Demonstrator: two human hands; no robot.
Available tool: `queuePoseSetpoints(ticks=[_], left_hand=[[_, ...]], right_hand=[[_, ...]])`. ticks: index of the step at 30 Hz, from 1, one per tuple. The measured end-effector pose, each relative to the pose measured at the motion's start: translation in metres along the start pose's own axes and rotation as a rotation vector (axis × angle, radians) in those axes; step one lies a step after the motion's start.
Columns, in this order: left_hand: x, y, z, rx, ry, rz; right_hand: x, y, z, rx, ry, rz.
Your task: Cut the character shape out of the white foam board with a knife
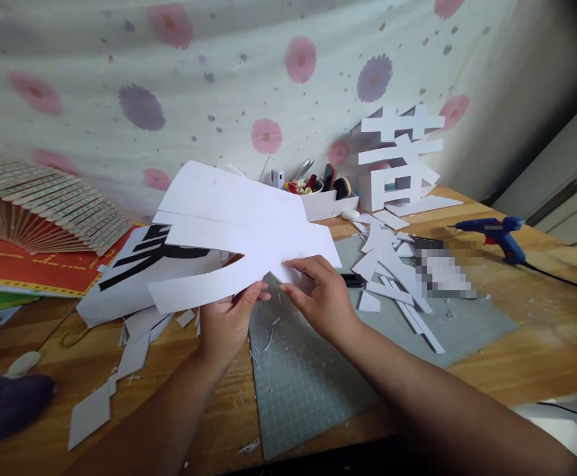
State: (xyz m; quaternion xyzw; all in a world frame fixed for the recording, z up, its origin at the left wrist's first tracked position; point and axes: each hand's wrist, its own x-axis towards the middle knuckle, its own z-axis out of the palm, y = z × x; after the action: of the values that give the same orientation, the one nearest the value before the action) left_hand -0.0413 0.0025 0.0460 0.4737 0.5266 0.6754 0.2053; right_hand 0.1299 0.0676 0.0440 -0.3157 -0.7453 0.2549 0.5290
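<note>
Both my hands hold up a large white foam-board cutout above a grey cutting mat. My left hand grips the lower strip of the cutout near its right end, fingers curled under it. On the cutout's lower right edge, my right hand pinches the board with thumb and fingers. Beneath the cutout lies a white sheet with a black printed character.
White offcut strips lie scattered on the mat and the wooden table. A blue glue gun rests at right. A standing white cut-out character, a white tool box and a folding fan line the back.
</note>
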Motion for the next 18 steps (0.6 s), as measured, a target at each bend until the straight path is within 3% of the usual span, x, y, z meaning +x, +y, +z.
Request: queuePoseSetpoints(ticks=[10, 18], left_hand=[[0.0024, 0.002, 0.0051, 0.06, 0.064, 0.082], [0.0, 0.0041, -0.0022, 0.105, -0.036, 0.111]], right_hand=[[-0.0014, 0.0007, 0.0043, 0.014, -0.002, 0.055], [-0.0005, 0.0027, 0.0037, 0.017, 0.008, 0.054]])
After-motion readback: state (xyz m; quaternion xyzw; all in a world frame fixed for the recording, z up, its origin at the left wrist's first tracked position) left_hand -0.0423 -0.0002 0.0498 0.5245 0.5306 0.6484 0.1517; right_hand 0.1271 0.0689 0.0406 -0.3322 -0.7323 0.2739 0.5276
